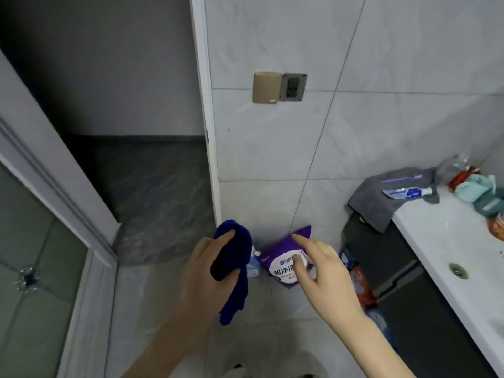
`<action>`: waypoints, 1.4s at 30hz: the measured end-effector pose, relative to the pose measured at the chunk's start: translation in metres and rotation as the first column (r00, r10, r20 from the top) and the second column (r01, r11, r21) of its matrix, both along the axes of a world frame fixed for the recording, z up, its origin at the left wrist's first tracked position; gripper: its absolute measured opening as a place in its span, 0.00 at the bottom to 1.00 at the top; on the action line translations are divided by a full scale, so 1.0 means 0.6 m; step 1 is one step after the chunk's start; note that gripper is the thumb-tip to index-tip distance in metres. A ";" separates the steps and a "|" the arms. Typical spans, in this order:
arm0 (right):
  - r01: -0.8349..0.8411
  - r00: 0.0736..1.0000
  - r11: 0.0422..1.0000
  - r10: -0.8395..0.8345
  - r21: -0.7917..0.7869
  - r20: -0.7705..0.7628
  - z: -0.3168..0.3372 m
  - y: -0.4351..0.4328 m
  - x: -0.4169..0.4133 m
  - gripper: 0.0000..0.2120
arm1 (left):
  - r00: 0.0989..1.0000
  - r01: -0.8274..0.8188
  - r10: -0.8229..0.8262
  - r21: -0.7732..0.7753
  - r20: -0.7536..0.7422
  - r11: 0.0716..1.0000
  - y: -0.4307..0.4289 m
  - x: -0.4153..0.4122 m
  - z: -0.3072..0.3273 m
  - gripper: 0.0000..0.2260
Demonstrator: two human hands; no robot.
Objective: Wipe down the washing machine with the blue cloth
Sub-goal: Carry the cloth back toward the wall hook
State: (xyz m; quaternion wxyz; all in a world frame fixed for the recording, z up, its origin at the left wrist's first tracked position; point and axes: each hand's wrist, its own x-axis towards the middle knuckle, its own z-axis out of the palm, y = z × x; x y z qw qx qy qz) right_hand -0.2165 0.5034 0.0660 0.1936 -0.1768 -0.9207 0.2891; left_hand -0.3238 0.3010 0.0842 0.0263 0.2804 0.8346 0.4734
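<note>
room: bathroom with grey tiled wall (272, 145) and floor (163, 296) | left hand (207, 271): grip wraps the blue cloth (234, 257), bunched up, ready to wipe | right hand (324, 268): grip wide, fingers stretched toward the purple bag (281, 266) by the wall, maybe to move it | washing machine: not seen

One view only, a wide-angle camera worn on my head, facing forward and tipped steeply down. My forearms enter from the bottom edge. My left fingers (225, 237), curled round the blue cloth (237, 246), and my right fingers (302, 241), spread loose, sit nearest the lens at low centre. Beyond them is the floor (272, 317), and the tiled wall (272, 145) is square ahead. The doorway (122, 91) is upper left and the counter (436, 241) runs down the right edge. Straight lines bow toward the frame borders.
</note>
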 end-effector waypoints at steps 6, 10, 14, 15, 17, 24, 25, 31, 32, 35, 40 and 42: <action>-0.022 1.000 1.000 0.022 0.020 -0.016 0.050 0.134 -0.149 0.19 | 0.993 0.021 -0.015 0.049 -0.118 0.999 0.157 -0.163 0.045 0.31; -0.074 0.990 0.991 0.059 -0.112 -0.126 0.090 0.221 -0.246 0.15 | 0.975 0.007 0.019 0.112 -0.222 0.994 0.264 -0.243 0.084 0.31; -0.273 0.926 0.917 0.169 -0.290 -0.337 0.182 0.290 -0.353 0.11 | 0.947 0.002 0.058 0.187 -0.316 0.982 0.358 -0.312 0.157 0.32; -0.356 0.895 0.883 0.227 -0.305 -0.385 0.210 0.304 -0.377 0.11 | 0.934 0.008 0.065 0.203 -0.351 0.979 0.380 -0.328 0.178 0.31; -0.471 0.837 0.825 0.305 -0.313 -0.455 0.265 0.330 -0.422 0.11 | 0.900 0.008 0.094 0.232 -0.425 0.973 0.418 -0.360 0.222 0.31; -0.557 0.717 0.766 0.250 -0.321 -0.651 0.418 0.417 -0.550 0.10 | 0.890 0.091 0.090 0.368 -0.446 0.925 0.489 -0.438 0.377 0.29; -0.562 0.710 0.756 0.231 -0.336 -0.666 0.440 0.425 -0.564 0.11 | 0.901 0.108 0.081 0.401 -0.426 0.910 0.493 -0.447 0.398 0.26; -0.483 0.628 0.838 0.129 -0.254 -0.768 0.578 0.472 -0.635 0.10 | 0.954 0.193 0.019 0.659 -0.300 0.727 0.509 -0.517 0.520 0.16; -0.469 0.599 0.858 0.135 -0.209 -0.789 0.604 0.480 -0.644 0.10 | 0.950 0.194 0.027 0.657 -0.311 0.729 0.511 -0.529 0.546 0.18; -0.424 0.535 0.903 0.193 -0.064 -0.822 0.676 0.504 -0.664 0.10 | 0.929 0.226 0.016 0.599 -0.370 0.769 0.513 -0.563 0.619 0.16; -0.255 0.417 0.957 0.237 0.137 -0.877 0.813 0.542 -0.676 0.08 | 0.780 0.313 0.050 0.458 -0.623 0.832 0.542 -0.612 0.763 0.06; -0.174 0.369 0.969 0.227 0.173 -0.901 0.871 0.560 -0.680 0.08 | 0.713 0.327 0.091 0.444 -0.695 0.834 0.562 -0.626 0.822 0.04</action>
